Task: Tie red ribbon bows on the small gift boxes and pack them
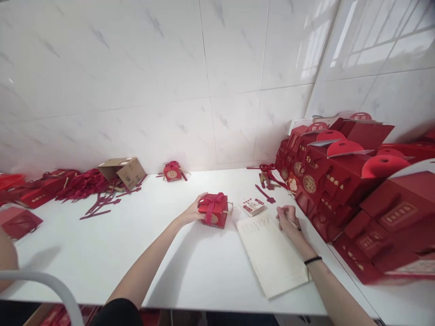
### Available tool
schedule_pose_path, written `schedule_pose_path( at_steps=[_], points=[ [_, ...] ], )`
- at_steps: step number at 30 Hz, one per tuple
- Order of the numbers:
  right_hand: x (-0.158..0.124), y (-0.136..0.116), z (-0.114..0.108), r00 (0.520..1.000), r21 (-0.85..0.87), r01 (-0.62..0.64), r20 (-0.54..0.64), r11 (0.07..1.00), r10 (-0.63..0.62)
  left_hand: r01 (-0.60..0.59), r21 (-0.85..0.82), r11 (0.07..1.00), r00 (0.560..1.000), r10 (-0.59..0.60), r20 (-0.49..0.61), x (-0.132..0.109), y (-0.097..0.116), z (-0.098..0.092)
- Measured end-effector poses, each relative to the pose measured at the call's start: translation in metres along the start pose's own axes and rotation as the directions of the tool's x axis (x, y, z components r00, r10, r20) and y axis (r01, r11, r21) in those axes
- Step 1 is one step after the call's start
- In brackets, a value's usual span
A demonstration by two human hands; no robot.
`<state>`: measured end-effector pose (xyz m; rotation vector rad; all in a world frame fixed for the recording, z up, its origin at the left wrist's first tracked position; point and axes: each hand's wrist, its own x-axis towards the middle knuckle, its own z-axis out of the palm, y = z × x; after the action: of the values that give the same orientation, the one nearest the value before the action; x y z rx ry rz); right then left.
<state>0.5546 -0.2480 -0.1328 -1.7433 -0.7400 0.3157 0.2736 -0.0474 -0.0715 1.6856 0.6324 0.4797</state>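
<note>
My left hand (196,210) is closed on the left side of a small red gift box (217,217) tied with a dark pink ribbon bow, which stands on the white table. My right hand (288,218) is closed around a pen (292,223), seen only in part, near the top right corner of a notepad (275,262). Faint handwriting runs along the top of the page. Between the box and the pad's top edge lies a small printed white and red card (253,206).
Stacked red gift boxes (326,181) line the right side. Ribbon pieces (267,179) lie beside them. A second small ribboned box (172,171) stands by the wall. At left are an open cardboard box (131,174), a ribbon pile (84,185) and part of another person's arm (7,258).
</note>
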Motion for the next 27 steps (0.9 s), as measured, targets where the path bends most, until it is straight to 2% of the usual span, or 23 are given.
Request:
schedule_pose_path(
  at_steps=[3,5,7,9,11,13,15,16,18,20,22,24,27],
  points=[
    [-0.003,0.000,-0.020,0.975,-0.236,0.221,0.060,0.946,-0.213,0.028,-0.004,1.000,0.973,-0.026,0.231,-0.037,0.006,0.020],
    [-0.005,-0.002,-0.033,0.965,-0.298,0.262,0.085,0.918,-0.247,0.065,0.022,0.998,0.941,-0.068,0.331,-0.059,0.011,0.028],
    [-0.009,-0.007,-0.042,0.966,-0.320,0.260,0.089,0.911,-0.245,0.075,0.063,0.995,0.928,-0.093,0.361,-0.075,0.015,0.032],
    [-0.020,-0.017,-0.044,0.966,-0.320,0.256,0.067,0.912,-0.248,0.052,0.100,0.994,0.968,-0.075,0.239,-0.087,0.016,0.034],
    [-0.036,-0.031,-0.038,0.969,-0.237,0.245,0.102,0.940,-0.227,0.035,0.127,0.991,0.999,-0.031,-0.033,-0.097,0.016,0.036],
    [-0.055,-0.047,-0.026,0.950,-0.089,0.220,0.244,0.971,-0.193,0.045,0.132,0.990,0.950,-0.002,-0.314,-0.105,0.016,0.043],
    [-0.072,-0.063,-0.009,0.890,0.031,0.162,0.427,0.986,-0.159,0.073,0.148,0.986,0.884,0.005,-0.467,-0.114,0.018,0.056],
    [-0.079,-0.070,0.001,0.855,0.067,0.120,0.500,0.991,-0.137,0.095,0.164,0.982,0.867,0.000,-0.498,-0.119,0.019,0.064],
    [-0.088,-0.080,0.018,0.811,0.108,0.029,0.579,0.994,-0.087,0.163,0.195,0.967,0.865,-0.045,-0.500,-0.129,0.022,0.080],
    [-0.094,-0.085,0.032,0.804,0.133,-0.034,0.593,0.990,-0.052,0.246,0.213,0.946,0.876,-0.122,-0.467,-0.136,0.023,0.093],
    [-0.097,-0.088,0.042,0.819,0.148,-0.064,0.573,0.987,-0.033,0.282,0.211,0.936,0.891,-0.174,-0.420,-0.140,0.021,0.099],
    [-0.100,-0.088,0.047,0.828,0.165,-0.098,0.561,0.981,-0.012,0.242,0.169,0.956,0.917,-0.168,-0.363,-0.140,0.016,0.100],
    [-0.104,-0.090,0.050,0.817,0.214,-0.167,0.576,0.962,0.014,0.121,-0.008,0.993,0.946,-0.118,-0.301,-0.138,0.007,0.097]
  ],
)
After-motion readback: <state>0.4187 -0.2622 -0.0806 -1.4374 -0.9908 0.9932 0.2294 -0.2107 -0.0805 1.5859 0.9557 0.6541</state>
